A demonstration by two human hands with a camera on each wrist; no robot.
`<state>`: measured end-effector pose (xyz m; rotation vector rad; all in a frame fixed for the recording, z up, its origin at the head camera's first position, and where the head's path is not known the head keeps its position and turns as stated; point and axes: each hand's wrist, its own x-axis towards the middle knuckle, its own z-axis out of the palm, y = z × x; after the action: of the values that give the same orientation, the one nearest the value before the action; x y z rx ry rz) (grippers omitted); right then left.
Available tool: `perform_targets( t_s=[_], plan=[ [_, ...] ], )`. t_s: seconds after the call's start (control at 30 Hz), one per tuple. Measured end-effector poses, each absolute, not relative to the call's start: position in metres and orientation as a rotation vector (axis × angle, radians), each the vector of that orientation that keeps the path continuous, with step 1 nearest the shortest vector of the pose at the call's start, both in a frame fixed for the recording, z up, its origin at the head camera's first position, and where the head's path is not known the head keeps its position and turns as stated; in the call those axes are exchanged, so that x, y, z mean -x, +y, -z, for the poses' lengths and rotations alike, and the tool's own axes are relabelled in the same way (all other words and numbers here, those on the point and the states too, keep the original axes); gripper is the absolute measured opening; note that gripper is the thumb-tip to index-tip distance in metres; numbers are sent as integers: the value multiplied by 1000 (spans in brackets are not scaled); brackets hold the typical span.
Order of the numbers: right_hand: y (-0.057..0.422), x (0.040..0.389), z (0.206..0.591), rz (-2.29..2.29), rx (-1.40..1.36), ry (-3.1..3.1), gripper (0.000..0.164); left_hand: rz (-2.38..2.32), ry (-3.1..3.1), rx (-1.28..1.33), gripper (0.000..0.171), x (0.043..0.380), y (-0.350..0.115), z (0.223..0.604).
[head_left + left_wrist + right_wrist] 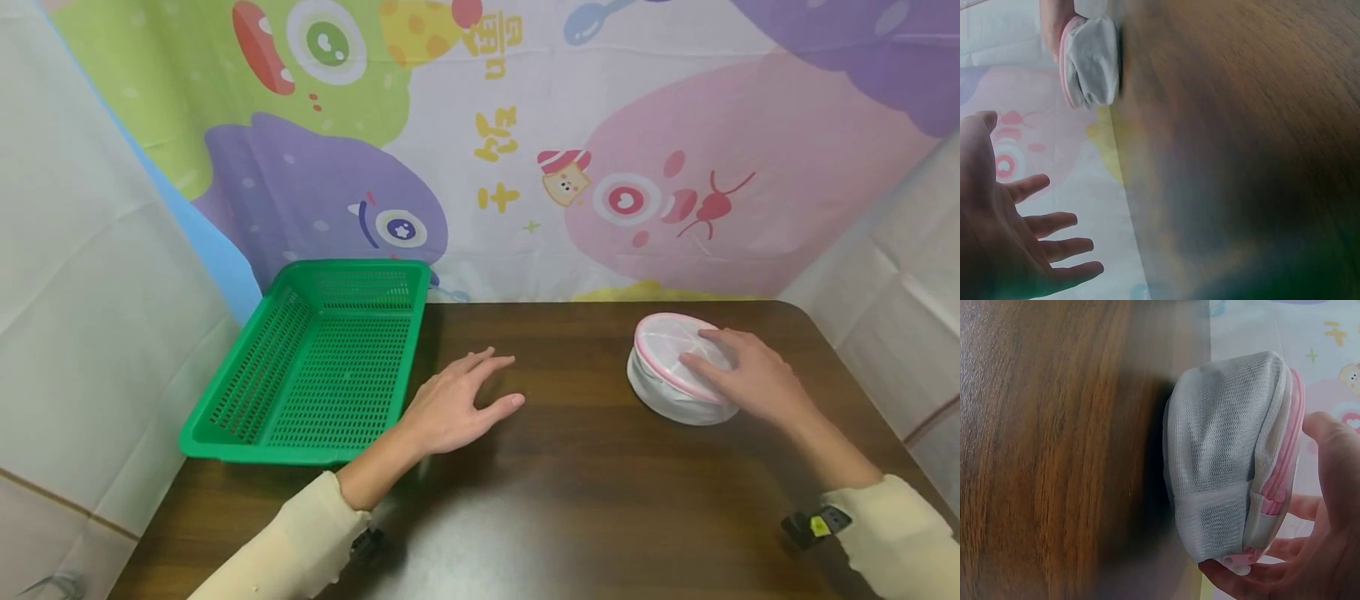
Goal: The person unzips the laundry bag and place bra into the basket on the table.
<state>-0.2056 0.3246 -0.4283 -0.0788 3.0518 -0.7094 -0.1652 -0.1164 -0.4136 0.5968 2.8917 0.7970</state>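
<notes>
A round white mesh laundry bag (pixel 678 367) with a pink zipper sits on the right part of the table. My right hand (pixel 753 375) rests against its top and right edge, fingers spread and not visibly curled round it. In the right wrist view the pink zipper pull (pixel 1239 558) shows low on the bag, close to a fingertip. My left hand (pixel 453 404) hovers over the table beside a green basket (pixel 416 350), with nothing in it. The left wrist view shows that hand's fingers (pixel 1066 250) spread apart.
The green perforated plastic basket stands at the left of the dark brown wooden table (pixel 555 467). A cloth printed with cartoon monsters (pixel 495 242) hangs along the back edge. Pale wall coverings (pixel 75 275) stand at both sides.
</notes>
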Motion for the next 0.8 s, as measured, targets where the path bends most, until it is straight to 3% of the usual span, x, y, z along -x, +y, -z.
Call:
perform_targets(
  t_s=[0.8],
  plan=[
    [310,203,431,741,106,3025,84,-832,2905,-538,74,164,-116,416]
  ],
)
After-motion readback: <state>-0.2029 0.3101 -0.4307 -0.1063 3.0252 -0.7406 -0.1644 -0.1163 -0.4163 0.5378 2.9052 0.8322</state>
